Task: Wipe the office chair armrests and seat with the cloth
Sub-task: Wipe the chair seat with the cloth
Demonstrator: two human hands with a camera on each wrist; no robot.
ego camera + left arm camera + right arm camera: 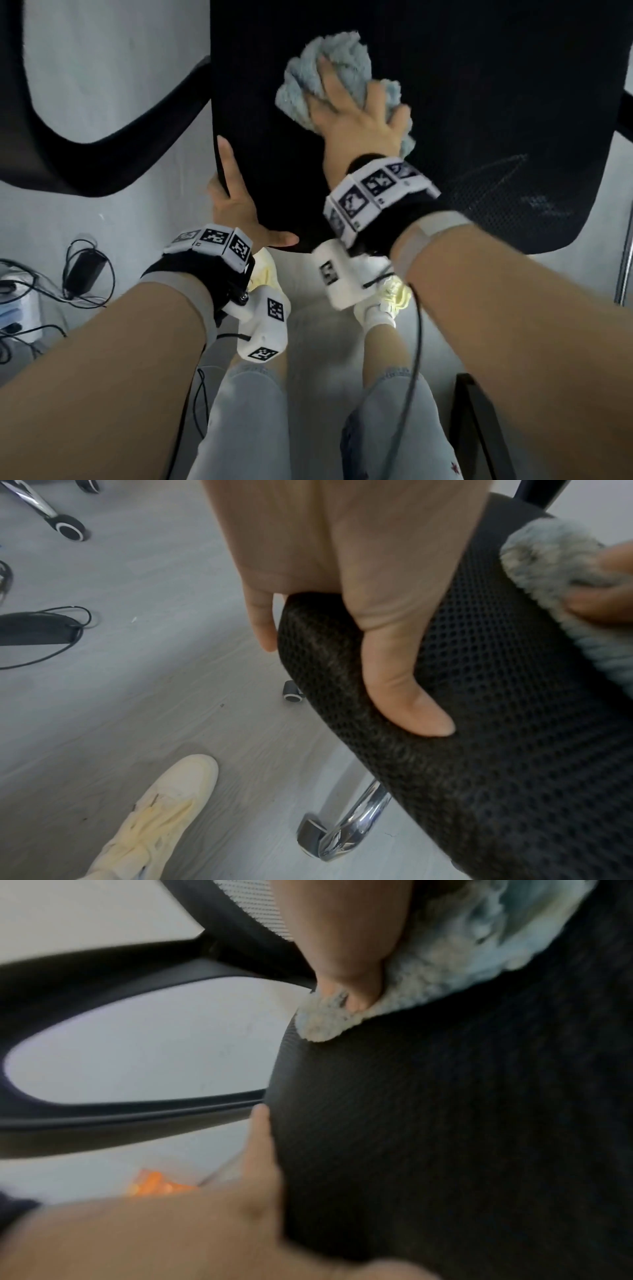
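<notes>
The office chair's black mesh seat point(479, 102) fills the upper right of the head view. A bunched, fluffy light-blue cloth point(346, 51) lies on the seat near its left side. My right hand point(356, 113) presses down on it, fingers spread and dug into the folds; in the right wrist view the thumb point(342, 934) sinks into the cloth point(445, 961). My left hand point(236, 205) grips the seat's front-left corner, thumb point(404, 691) on top of the mesh point(514, 750). The black loop armrest point(102, 137) curves at the left, untouched.
Cables and a black power brick point(82, 267) lie on the grey floor at the left. Under the seat are a chrome base leg point(356, 818) and a caster point(293, 695). My pale shoe point(154, 818) stands close by. Another chair's caster point(70, 528) sits farther left.
</notes>
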